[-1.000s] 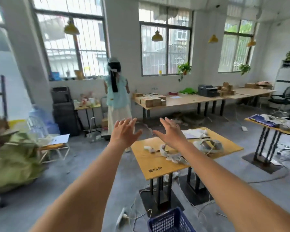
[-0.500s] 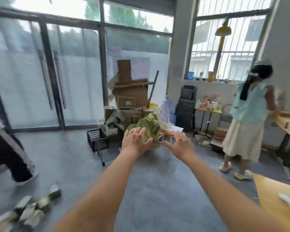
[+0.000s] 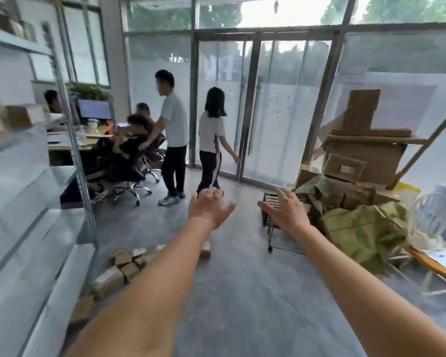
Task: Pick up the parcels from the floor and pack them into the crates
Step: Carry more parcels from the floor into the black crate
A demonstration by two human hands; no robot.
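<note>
The parcels (image 3: 125, 266), small brown and tan wrapped blocks of differing sizes, lie scattered in a loose cluster on the grey floor (image 3: 242, 292) at lower left, beside the foot of the metal shelving (image 3: 70, 140), one lying apart from the others, partly hidden behind the forearm.
</note>
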